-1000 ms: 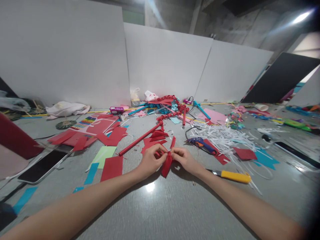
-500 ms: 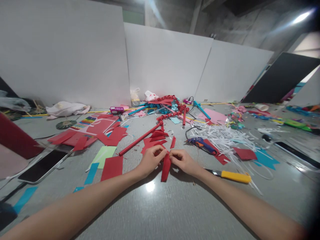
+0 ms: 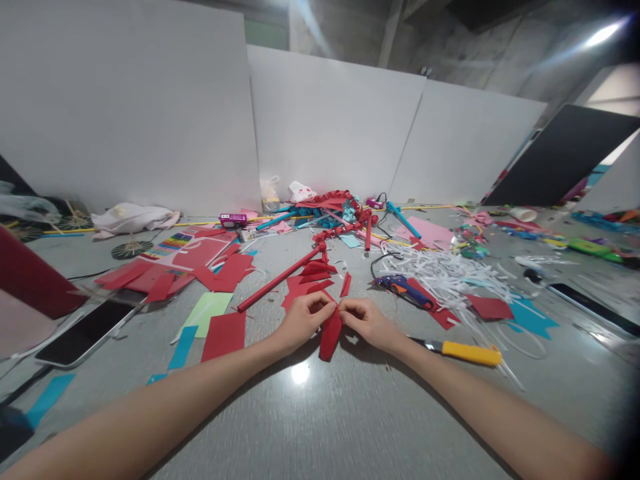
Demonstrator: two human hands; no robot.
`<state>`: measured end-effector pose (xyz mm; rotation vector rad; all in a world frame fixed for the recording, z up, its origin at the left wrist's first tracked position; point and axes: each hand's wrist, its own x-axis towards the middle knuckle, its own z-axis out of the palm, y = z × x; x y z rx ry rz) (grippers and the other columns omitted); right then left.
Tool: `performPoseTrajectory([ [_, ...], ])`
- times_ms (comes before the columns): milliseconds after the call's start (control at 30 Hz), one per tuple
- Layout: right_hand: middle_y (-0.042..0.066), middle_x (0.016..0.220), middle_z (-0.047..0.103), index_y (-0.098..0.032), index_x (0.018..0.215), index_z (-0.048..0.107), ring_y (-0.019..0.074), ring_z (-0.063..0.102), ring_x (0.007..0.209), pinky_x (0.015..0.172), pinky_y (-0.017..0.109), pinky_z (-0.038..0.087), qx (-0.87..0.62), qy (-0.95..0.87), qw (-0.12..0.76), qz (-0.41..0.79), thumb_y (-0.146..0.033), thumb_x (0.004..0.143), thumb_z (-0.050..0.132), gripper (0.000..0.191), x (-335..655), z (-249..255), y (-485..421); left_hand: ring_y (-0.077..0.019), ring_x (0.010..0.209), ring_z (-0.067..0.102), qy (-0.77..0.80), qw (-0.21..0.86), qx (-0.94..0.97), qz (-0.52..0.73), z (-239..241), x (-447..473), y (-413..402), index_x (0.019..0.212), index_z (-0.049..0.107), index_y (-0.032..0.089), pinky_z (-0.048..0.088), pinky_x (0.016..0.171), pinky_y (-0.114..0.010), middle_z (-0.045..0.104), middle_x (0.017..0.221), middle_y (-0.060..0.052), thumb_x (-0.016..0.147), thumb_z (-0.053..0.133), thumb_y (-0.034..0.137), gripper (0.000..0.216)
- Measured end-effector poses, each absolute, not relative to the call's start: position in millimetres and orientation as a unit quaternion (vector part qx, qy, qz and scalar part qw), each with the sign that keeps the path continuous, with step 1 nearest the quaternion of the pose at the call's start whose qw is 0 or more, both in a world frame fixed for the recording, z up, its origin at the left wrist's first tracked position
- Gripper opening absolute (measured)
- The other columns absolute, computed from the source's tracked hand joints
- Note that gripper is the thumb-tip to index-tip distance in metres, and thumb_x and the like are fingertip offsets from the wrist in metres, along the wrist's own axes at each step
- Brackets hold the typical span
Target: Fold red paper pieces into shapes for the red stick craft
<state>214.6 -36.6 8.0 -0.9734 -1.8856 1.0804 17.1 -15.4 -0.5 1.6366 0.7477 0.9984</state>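
Between my two hands is a narrow folded piece of red paper (image 3: 330,339), its lower end pointing toward me. My left hand (image 3: 306,319) pinches its upper left edge, thumb and forefinger together. From the other side my right hand (image 3: 367,323) pinches the same piece near its top; the fingertips partly hide it. Just beyond my hands lie several folded red paper pieces (image 3: 316,268) and a small red strip (image 3: 345,285). A rolled red paper stick (image 3: 280,277) slants away behind my left hand.
Right of my hands are a blue glue gun (image 3: 404,291), a yellow-handled cutter (image 3: 471,353) and a heap of white paper strips (image 3: 433,270). On the left lie red sheets (image 3: 224,335), green paper (image 3: 213,308) and a phone (image 3: 90,330). White panels (image 3: 335,127) stand behind.
The lower end of the red paper has swung slightly left and shows a little wider. Both hands stay almost in place, still pinching it.
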Motion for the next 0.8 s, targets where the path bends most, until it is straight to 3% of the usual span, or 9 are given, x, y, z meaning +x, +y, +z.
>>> performPoseTrajectory([
  [800, -0.003, 0.066, 0.046, -0.017, 0.075, 0.057, 0.011, 0.04, 0.059, 0.056, 0.024, 0.032, -0.374, -0.721, 0.393, 0.431, -0.039, 0.097, 0.057, 0.032, 216.7, 8.1, -36.8, -0.0116, 0.065, 0.053, 0.288, 0.535, 0.691, 0.392, 4.0, 16.0, -17.7, 0.085, 0.065, 0.016, 0.041, 0.063, -0.024, 0.061, 0.076, -0.001, 0.096, 0.058, 0.044, 0.031],
])
